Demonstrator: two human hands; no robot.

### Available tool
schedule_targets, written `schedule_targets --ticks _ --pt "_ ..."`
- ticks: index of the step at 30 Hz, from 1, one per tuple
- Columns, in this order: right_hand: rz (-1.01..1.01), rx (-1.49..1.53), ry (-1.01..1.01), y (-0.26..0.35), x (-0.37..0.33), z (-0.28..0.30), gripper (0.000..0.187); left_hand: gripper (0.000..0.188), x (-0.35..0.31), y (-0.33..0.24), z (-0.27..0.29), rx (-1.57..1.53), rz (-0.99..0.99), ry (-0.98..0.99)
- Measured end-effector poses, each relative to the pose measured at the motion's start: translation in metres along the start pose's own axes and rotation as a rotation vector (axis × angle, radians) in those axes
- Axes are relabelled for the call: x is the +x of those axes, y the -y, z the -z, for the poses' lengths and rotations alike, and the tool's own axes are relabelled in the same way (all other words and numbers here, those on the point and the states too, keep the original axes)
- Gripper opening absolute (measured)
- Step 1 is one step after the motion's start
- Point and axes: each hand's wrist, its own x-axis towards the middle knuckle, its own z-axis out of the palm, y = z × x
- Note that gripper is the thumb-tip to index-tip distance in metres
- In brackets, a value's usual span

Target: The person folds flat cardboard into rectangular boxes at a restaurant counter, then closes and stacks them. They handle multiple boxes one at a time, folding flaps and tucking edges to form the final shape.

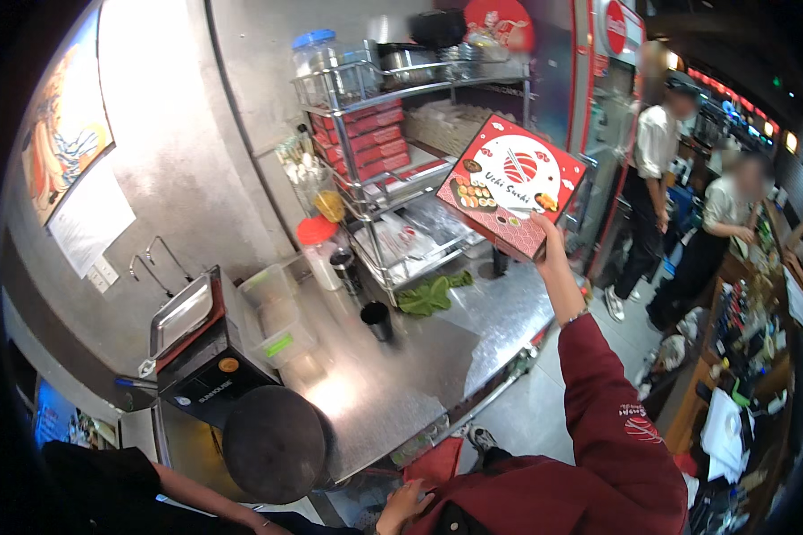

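Out over the far right side of the steel counter (393, 383), my right hand (551, 242) grips a flat square cardboard food box (513, 183) by its near edge. The box is red with a white circle and pictures of sushi on its lid, and it is tilted toward me. My right arm, in a maroon sleeve, is stretched forward. Low in the view, my left hand (404, 506) rests close to my body, fingers loosely spread, with nothing seen in it. A green cloth (433, 296) lies on the counter below the box.
A metal shelf rack (370, 192) holds stacked red boxes (361, 138) and tubs. A black cup (376, 319), clear containers (272, 308) and a black appliance (210, 370) stand on the counter. A round black disc (275, 444) is nearer. A black-clad person's arm (205, 499) reaches in left; two people work at right.
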Motion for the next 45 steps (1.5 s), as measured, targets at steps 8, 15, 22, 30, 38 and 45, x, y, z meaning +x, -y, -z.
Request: schedule_targets --ticks 8,15,22,30,38,45 --pt "-0.355 -0.053 0.120 0.009 0.151 -0.059 0.044 0.059 0.054 -0.025 0.019 0.074 0.114 -0.169" --pt "-0.374 -0.246 0.339 0.049 0.199 -0.032 0.040 0.053 0.115 -0.076 0.020 -0.024 0.106 -0.113" --pt "-0.331 -0.195 0.299 0.020 0.256 -0.082 0.040 0.051 0.165 -0.114 0.048 0.077 0.021 -0.147" --pt "0.057 -0.344 -0.107 -0.036 0.252 -0.107 0.066 0.049 0.198 -0.123 0.041 0.020 -0.061 -0.198" --pt "0.162 -0.630 -0.368 -0.040 0.197 -0.134 0.108 0.052 0.207 -0.133 0.050 0.002 0.042 -0.173" --pt "0.284 -0.670 -0.343 -0.033 0.163 -0.134 0.111 0.049 0.211 -0.162 0.109 -0.320 -0.012 -0.016"
